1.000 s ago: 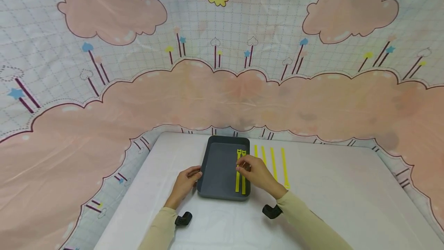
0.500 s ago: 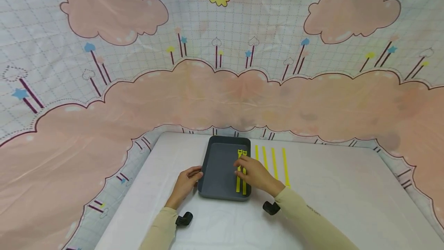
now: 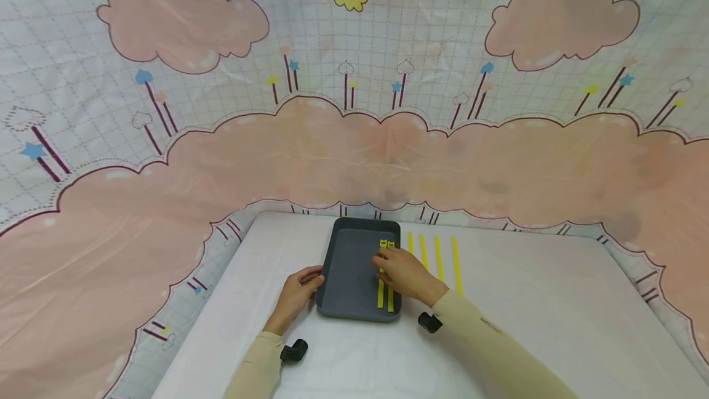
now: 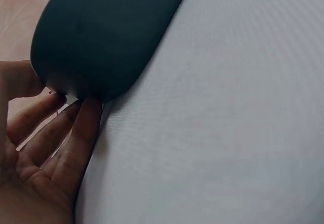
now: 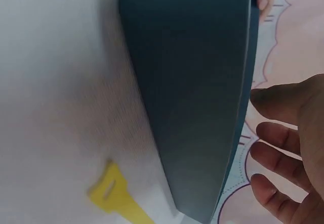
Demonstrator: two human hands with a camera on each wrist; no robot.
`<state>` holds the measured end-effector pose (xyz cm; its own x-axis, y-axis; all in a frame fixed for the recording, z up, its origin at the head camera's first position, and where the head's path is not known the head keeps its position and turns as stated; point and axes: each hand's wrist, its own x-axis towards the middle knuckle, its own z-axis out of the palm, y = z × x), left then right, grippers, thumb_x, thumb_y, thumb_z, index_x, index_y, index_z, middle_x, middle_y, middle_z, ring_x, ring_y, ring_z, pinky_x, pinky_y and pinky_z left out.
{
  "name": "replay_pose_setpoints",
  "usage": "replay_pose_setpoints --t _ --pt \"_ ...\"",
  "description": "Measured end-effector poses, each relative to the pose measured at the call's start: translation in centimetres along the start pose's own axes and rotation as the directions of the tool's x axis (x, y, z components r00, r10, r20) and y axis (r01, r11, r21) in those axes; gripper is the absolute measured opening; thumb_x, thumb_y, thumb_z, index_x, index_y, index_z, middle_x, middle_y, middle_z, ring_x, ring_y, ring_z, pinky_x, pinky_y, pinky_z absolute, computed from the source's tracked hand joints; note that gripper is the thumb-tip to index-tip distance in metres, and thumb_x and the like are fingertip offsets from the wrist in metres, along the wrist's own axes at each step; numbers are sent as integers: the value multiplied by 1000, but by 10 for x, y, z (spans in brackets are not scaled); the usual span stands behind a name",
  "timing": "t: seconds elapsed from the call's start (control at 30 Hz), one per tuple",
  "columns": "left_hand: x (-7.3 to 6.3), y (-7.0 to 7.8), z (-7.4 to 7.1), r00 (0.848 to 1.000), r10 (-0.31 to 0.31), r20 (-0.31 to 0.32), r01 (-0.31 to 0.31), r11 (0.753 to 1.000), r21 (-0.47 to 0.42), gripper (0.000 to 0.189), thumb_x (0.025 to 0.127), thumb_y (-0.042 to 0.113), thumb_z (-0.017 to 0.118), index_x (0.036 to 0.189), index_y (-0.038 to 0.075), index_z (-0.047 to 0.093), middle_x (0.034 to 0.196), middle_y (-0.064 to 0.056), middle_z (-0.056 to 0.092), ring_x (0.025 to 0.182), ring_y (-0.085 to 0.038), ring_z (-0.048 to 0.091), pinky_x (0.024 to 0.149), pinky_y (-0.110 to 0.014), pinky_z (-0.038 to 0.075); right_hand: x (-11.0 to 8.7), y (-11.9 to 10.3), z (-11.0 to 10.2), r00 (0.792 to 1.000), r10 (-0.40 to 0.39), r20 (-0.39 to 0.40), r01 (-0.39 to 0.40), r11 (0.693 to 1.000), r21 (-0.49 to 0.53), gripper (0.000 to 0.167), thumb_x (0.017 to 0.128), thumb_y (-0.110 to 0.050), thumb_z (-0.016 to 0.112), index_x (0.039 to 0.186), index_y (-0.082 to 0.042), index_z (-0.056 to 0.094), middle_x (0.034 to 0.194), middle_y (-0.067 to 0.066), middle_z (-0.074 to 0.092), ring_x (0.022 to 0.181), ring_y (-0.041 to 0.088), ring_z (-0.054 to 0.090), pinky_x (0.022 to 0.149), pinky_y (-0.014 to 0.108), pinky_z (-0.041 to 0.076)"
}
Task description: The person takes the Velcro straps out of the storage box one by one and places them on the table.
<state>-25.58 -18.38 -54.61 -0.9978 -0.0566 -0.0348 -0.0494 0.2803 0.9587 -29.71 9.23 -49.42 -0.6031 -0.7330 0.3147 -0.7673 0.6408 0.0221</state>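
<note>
Light is soft and even, the wrist views dimmer, one yellow strap (image 5: 124, 199) blurred.

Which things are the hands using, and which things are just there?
Probably for the job:
left hand, at the tray's edge
right hand, over the tray
tray
yellow strips, two in the tray, four beside it

Just there:
table
cloud cloth
black wrist gadgets

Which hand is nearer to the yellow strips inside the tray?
Right. The right hand is over the strips; the left hand is at the opposite edge of the tray.
</note>
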Motion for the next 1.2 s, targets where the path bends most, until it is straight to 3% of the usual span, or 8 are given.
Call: replay_pose_setpoints --t 0.4,0.63,0.93,1.2 --pt "1 0 -1 1000 0 -1 0 1000 -4 35 94 15 65 128 4 64 123 -19 68 97 -18 67 69 -24 52 10 8 8 994 -54 93 68 986 -154 28 85 -22 78 110 -22 65 107 0 64 98 16 64 77 34 54" --pt "1 -2 -1 1000 1 4 -1 1000 -3 35 95 16 64 128 5 64 123 -19 68 99 -20 67 70 -25 53 14 10 15 989 -50 139 75 981 -180 24 87 -20 76 108 -24 66 105 -1 63 99 17 63 77 35 53" --pt "2 -5 -1 1000 9 9 -9 1000 4 34 95 18 64 127 5 64 122 -19 68 100 -22 67 70 -26 54 19 10 23 981 -32 190 73 974 -212 22 91 -19 71 112 -25 68 111 1 64 107 20 60 88 39 55" --pt "1 -4 0 1000 11 8 -11 1000 -7 35 95 17 65 128 5 64 123 -19 68 102 -23 67 71 -25 53 23 9 27 980 -45 192 90 969 -230 20 92 -20 70 111 -25 69 111 1 63 106 19 57 84 38 55"
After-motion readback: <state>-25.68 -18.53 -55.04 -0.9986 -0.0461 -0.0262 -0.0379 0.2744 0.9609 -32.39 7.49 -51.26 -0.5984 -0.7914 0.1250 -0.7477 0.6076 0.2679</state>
